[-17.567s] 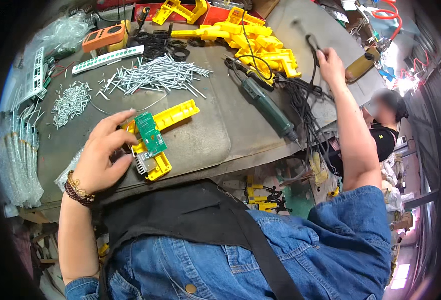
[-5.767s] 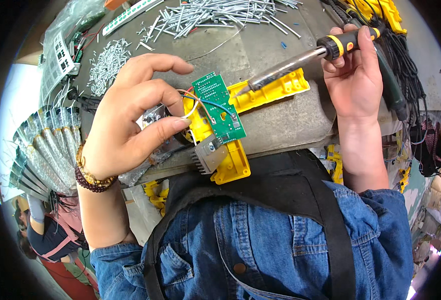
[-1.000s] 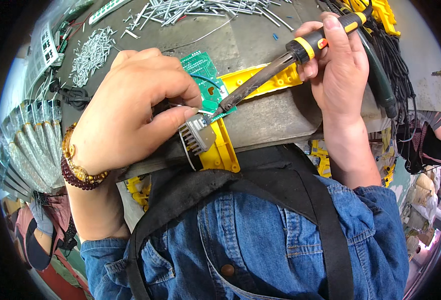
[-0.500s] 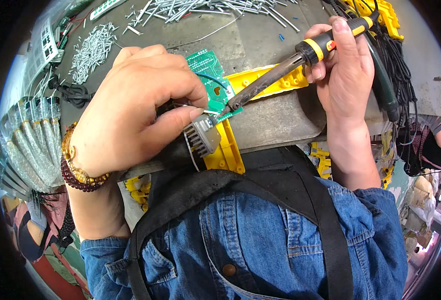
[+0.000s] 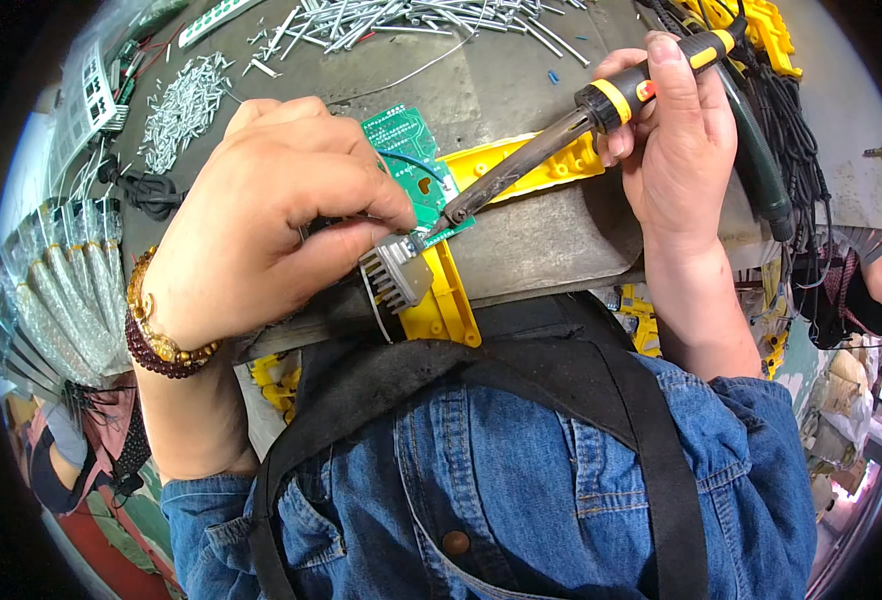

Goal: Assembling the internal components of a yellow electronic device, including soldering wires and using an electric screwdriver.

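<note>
My right hand (image 5: 683, 160) grips the black and yellow handle of a soldering iron (image 5: 529, 162). Its tip reaches down-left to the lower edge of a green circuit board (image 5: 401, 130). Above the board's lower left side, my left hand (image 5: 286, 195) is closed in a pinch; a thin white wire showed at these fingertips a moment earlier, and the fingers now hide most of it. A finned metal heat sink (image 5: 397, 275) sits just below the fingertips. The board lies across a yellow plastic housing (image 5: 546, 172). A blue wire (image 5: 411, 158) arcs over the board.
Small screws (image 5: 183, 110) are heaped at the far left, long screws (image 5: 401, 22) at the back. Black cables (image 5: 796, 140) and a dark green tool handle (image 5: 766, 190) lie on the right. Bubble-wrapped pieces (image 5: 66, 290) stand at left. Parts of other people show at both edges.
The board, housing and heat sink have shifted slightly left. The iron and my right hand moved left with them. The white wire at my left fingertips has become mostly hidden.
</note>
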The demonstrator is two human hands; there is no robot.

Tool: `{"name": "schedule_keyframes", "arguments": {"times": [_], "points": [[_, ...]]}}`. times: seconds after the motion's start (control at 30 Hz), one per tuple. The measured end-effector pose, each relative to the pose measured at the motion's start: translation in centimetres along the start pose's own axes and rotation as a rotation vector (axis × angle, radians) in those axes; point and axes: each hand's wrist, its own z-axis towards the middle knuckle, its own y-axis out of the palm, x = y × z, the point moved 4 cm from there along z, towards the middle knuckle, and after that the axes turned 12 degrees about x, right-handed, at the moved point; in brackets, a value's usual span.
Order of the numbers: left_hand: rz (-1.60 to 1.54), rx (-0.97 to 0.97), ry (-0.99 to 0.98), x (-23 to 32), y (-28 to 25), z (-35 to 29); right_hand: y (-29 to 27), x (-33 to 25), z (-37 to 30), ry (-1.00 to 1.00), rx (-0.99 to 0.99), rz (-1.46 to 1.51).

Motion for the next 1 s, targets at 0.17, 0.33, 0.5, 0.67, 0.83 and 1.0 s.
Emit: {"name": "schedule_keyframes", "arguments": {"times": [0.17, 0.33, 0.5, 0.67, 0.83, 1.0], "points": [[0.004, 0.002, -0.011, -0.1, -0.1, -0.2, 0.2, -0.1, 0.0, 0.023, -0.01, 0.016], [-0.003, 0.038, 0.007, 0.1, 0.0, -0.2, -1.3, 0.1, 0.8, 0.111, 0.037, 0.103], [-0.01, 0.045, 0.011, 0.0, 0.0, -0.2, -0.9, -0.1, 0.4, 0.12, 0.01, 0.066], [-0.009, 0.067, 0.01, 0.0, 0.0, -0.3, -0.5, -0.4, 0.2, 0.042, -0.002, 0.013], [-0.285, 0.169, -0.178, -0.6, -0.5, -0.9, -1.0, -0.3, 0.5, 0.056, 0.005, 0.056], [0.15, 0.078, -0.111, 1.5, -0.6, -2.3, -2.2, 0.3, 1.4, 0.155, 0.036, 0.21]]}}
